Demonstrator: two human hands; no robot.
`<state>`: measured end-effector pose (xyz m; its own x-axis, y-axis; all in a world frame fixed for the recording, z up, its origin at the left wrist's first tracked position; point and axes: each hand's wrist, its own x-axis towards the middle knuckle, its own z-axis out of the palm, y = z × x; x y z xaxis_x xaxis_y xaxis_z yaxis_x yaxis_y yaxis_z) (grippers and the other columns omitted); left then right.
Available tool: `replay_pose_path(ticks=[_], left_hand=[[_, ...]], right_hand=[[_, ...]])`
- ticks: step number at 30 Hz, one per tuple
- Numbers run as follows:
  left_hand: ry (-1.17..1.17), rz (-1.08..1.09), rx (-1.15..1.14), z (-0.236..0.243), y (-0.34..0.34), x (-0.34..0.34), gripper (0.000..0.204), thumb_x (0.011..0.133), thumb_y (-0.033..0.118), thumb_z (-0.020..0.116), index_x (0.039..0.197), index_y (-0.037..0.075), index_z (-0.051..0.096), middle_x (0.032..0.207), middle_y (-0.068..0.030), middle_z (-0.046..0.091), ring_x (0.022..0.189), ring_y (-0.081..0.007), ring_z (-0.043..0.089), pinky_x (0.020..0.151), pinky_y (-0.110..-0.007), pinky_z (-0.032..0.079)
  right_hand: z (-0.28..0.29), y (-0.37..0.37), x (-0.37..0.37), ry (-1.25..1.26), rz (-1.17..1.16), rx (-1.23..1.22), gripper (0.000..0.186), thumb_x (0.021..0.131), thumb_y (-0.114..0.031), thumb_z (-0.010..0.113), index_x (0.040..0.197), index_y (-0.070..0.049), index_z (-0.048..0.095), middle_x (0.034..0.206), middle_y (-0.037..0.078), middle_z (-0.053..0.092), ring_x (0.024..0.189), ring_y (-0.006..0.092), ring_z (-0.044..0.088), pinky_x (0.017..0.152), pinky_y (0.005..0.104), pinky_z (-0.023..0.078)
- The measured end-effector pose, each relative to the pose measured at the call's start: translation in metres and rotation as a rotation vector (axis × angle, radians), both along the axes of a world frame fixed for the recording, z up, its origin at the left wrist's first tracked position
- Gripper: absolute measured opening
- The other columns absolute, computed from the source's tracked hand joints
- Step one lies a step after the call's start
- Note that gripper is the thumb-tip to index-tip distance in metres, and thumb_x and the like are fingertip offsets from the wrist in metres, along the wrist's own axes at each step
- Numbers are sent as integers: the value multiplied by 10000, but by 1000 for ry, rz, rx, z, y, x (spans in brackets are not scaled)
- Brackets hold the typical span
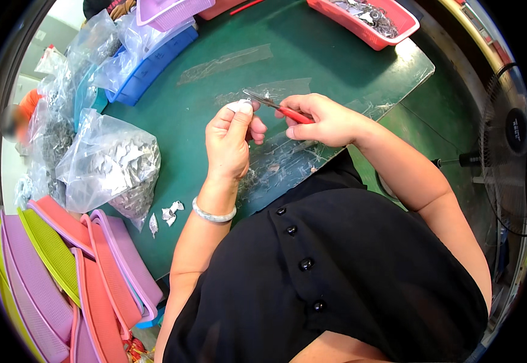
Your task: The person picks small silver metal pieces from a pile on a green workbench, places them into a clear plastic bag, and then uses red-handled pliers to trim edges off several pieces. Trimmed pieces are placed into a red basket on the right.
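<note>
Head view: we see left hand pinching small white-silver piece at fingertips, grip closed on it, held above green desk. Right hand wraps red-handled pliers, grip closed on handles; nose tip reaches piece, whether nose is open we cannot tell. We judge trimming or bending step under way. Next move calls for steady piece, fine squeeze. Bag of metal parts lies left, red tray far right.

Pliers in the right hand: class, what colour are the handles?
Red, seen in the head view: pliers in the right hand.
</note>
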<state>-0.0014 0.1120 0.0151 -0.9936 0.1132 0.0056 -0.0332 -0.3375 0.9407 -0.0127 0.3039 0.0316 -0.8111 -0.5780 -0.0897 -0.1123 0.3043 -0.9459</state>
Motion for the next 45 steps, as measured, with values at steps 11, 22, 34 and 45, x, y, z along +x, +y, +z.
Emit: replay_pose_path(ticks=[11, 22, 34, 45], left_hand=[[1, -43, 44, 3, -3, 1, 170, 896, 159, 513, 895, 3, 581, 636, -41, 566, 522, -90, 483, 478, -216, 391], [-33, -58, 31, 0, -4, 1, 165, 895, 156, 509, 873, 9, 580, 610, -24, 547, 509, -77, 464, 467, -209, 370], [-50, -60, 34, -4, -5, -2, 158, 893, 154, 511, 865, 15, 578, 589, -16, 528, 497, -75, 446, 456, -208, 347], [-20, 63, -12, -8, 2, 4, 161, 892, 159, 517, 838, 16, 567, 567, -3, 502, 475, -67, 417, 446, -210, 336]], right_hand=[[-2, 7, 2, -23, 17, 36, 340, 743, -185, 620, 988, 40, 550, 768, 72, 571, 717, 147, 508, 665, 282, 421], [-3, 8, 1, 29, 27, 91, 302, 741, -184, 616, 926, 43, 544, 709, 83, 552, 660, 159, 494, 633, 290, 419], [-7, 8, -6, -12, 78, 102, 248, 751, -150, 614, 925, 5, 526, 729, 14, 519, 670, 89, 452, 604, 247, 383], [-7, -2, 8, 160, -72, 204, 222, 702, -33, 561, 910, 25, 508, 688, 89, 508, 630, 157, 472, 597, 290, 406]])
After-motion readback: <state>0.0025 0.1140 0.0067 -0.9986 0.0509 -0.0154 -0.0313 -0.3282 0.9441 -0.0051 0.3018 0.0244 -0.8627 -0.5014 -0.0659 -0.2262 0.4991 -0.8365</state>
